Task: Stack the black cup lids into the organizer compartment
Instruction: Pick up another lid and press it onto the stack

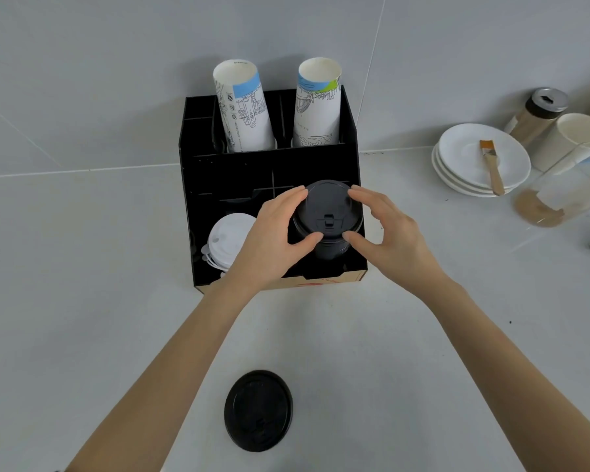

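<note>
Over the front right compartment of the black organizer (349, 131), my left hand (269, 229) and right hand (385, 229) cradle a stack of black lids (327, 212), fingertips pinching its rim from both sides so the column stays straight as it sits in the slot. Both hands grasp the stack; neither is free. Beside it, white lids (229, 240) fill the neighbouring compartment, which keeps the colours apart. Two sleeves of paper cups (246, 110) stand in the rear slots. One black lid (258, 410) lies alone on the counter (82, 267) near me, still to be added, I judge. White plates (484, 161) with a brush (491, 165) sit well apart at right.
</note>
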`<act>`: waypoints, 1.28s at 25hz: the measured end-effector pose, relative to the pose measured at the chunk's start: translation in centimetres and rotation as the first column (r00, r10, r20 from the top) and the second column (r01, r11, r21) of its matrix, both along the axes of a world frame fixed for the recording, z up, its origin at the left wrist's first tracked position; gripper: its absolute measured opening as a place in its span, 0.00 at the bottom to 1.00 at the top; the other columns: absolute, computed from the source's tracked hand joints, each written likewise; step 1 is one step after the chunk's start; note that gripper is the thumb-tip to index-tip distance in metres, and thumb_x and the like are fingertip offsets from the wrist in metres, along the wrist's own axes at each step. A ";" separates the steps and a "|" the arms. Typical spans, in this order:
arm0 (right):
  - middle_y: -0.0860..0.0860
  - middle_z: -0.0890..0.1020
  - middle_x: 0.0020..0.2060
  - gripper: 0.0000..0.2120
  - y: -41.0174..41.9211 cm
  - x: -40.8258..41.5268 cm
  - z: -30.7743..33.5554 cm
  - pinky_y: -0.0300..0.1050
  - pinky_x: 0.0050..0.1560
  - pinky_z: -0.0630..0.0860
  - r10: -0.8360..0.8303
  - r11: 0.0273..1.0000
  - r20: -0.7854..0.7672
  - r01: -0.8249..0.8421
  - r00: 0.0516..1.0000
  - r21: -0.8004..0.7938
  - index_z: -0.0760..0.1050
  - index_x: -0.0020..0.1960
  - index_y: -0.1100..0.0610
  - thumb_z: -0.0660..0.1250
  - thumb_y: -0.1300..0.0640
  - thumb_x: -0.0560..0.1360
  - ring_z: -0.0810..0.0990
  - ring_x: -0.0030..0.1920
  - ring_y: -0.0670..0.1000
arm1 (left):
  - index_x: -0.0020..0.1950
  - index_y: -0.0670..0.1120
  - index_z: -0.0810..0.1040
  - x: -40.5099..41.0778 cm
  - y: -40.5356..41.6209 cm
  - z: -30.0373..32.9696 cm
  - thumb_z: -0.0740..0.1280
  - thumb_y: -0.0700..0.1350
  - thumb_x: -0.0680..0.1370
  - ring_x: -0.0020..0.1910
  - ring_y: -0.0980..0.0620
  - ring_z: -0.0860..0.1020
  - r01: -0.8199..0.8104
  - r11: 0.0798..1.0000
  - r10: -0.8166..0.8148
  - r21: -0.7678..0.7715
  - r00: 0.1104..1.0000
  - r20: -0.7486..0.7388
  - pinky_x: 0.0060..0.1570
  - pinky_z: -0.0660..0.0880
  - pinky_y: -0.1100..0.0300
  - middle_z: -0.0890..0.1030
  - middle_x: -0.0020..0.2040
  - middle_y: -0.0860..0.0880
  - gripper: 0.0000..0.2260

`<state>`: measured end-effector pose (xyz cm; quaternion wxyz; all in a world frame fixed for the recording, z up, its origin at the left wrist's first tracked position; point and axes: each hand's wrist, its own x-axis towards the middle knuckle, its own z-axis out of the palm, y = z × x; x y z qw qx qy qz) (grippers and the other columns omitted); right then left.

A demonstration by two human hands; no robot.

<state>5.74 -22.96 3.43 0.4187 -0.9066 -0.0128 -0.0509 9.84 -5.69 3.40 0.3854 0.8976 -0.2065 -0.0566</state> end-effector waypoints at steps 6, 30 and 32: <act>0.51 0.68 0.68 0.23 -0.5 0.8 -1.3 0.18 0.57 0.56 -0.004 1.000 -0.054 0.002 0.999 -0.029 0.65 0.66 0.55 0.66 0.61 0.72 0.67 0.67 0.48 | 0.69 0.46 0.61 1.0 -0.8 -0.9 0.67 0.45 0.73 0.69 0.48 0.61 0.006 1.000 -0.005 0.019 0.999 -0.045 0.65 0.59 0.60 0.65 0.71 0.48 0.26; 0.54 0.67 0.69 0.21 0.4 0.6 -2.1 0.42 0.67 0.61 -0.024 1.000 -0.070 0.023 0.997 -0.007 0.66 0.65 0.57 0.65 0.61 0.73 0.66 0.68 0.53 | 0.69 0.46 0.61 0.9 -0.4 -2.2 0.66 0.44 0.74 0.69 0.47 0.65 0.001 1.000 -0.001 0.002 0.999 -0.050 0.67 0.67 0.50 0.66 0.71 0.47 0.26; 0.53 0.67 0.69 0.21 0.4 0.5 -2.2 0.42 0.67 0.61 -0.029 1.000 -0.081 0.030 0.996 0.007 0.66 0.65 0.57 0.65 0.61 0.73 0.65 0.68 0.52 | 0.68 0.46 0.62 0.9 -0.4 -2.1 0.67 0.44 0.73 0.69 0.47 0.65 0.001 1.000 0.000 0.001 0.999 -0.049 0.67 0.66 0.51 0.66 0.71 0.47 0.25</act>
